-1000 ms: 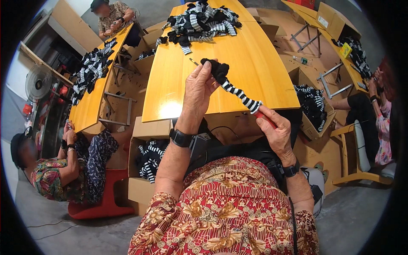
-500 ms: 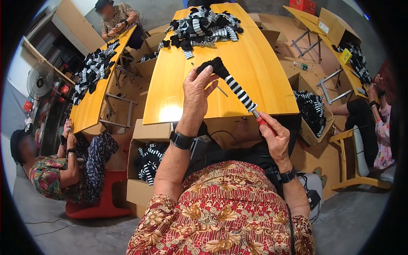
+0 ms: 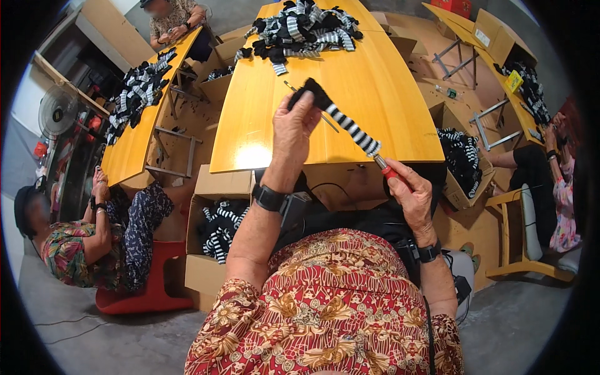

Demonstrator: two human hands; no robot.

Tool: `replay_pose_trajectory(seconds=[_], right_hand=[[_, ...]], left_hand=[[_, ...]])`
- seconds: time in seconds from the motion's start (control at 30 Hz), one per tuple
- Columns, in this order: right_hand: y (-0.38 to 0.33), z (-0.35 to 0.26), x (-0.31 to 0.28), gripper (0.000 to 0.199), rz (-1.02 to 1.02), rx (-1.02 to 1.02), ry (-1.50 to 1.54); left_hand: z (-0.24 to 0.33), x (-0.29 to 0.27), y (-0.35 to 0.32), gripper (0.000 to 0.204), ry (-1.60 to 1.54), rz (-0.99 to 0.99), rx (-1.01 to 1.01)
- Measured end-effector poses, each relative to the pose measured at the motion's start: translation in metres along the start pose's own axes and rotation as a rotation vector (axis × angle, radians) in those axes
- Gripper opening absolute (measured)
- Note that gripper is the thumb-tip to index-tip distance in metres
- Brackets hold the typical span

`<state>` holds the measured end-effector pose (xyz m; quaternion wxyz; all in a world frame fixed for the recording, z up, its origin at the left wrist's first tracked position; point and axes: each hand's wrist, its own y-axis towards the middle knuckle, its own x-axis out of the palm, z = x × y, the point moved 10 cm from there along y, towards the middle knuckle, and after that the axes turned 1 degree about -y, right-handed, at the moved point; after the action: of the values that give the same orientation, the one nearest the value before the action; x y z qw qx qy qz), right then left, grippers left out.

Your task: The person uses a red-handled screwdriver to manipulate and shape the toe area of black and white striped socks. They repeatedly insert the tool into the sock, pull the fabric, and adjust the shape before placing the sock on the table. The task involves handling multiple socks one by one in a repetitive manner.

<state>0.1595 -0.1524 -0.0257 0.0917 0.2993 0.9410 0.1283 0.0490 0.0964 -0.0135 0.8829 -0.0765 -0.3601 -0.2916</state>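
Note:
Pinched in my left hand (image 3: pixel 294 128) is the black end of a black-and-white striped knitted piece (image 3: pixel 345 127), shaped like a sock or long glove. It stretches slantwise down toward my right hand (image 3: pixel 409 197). My right fingers are closed round a red-handled tool (image 3: pixel 390 172). The tool's metal shaft enters the open striped end, and the knit hides its tip. Behind my left hand, a thin rod (image 3: pixel 329 122) lies on the yellow table (image 3: pixel 250 134), partly covered by the hand and knit.
Similar striped pieces form a pile (image 3: pixel 303 34) at the table's far end. A cardboard box (image 3: pixel 219 181) of them stands at left, another box (image 3: pixel 462 194) at right. Co-workers sit at side tables: a person (image 3: pixel 81 244) at left, one at far left, one at right.
The view has shifted slightly, so the table and pile sit higher. Both hands keep their grips; the striped piece remains stretched between my left hand and the tool.

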Motion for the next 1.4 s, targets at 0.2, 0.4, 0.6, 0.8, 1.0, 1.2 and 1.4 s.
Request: replay_pose_trajectory(seconds=[0.2, 0.4, 0.6, 0.8, 1.0, 1.2, 1.4], right_hand=[[-0.006, 0.008, -0.042, 0.03, -0.068, 0.087, -0.188], [0.028, -0.003, -0.027, 0.032, 0.084, -0.101, -0.441], [0.067, 0.0, 0.055, 0.03, 0.067, -0.483, -0.76], [0.096, 0.024, 0.113, 0.035, -0.024, -0.428, -1.012], [0.097, 0.002, 0.12, 0.034, 0.022, -0.567, -1.082], [0.088, -0.031, 0.075, 0.023, -0.042, -0.122, -0.043], [0.084, -0.016, 0.075, 0.01, -0.037, 0.011, 0.095]], left_hand=[[0.071, -0.039, 0.005, 0.023, 0.112, 0.012, 0.247], [0.09, -0.038, -0.015, 0.02, 0.453, 0.034, 0.39], [0.057, 0.007, -0.025, 0.015, 0.27, -0.072, 0.246], [0.022, 0.015, -0.033, 0.014, 0.225, -0.122, 0.103], [0.014, 0.01, -0.036, 0.018, 0.212, -0.094, 0.063], [0.005, 0.008, -0.039, 0.02, 0.346, -0.1, 0.057], [-0.012, 0.011, -0.041, 0.019, 0.264, -0.118, -0.06]])
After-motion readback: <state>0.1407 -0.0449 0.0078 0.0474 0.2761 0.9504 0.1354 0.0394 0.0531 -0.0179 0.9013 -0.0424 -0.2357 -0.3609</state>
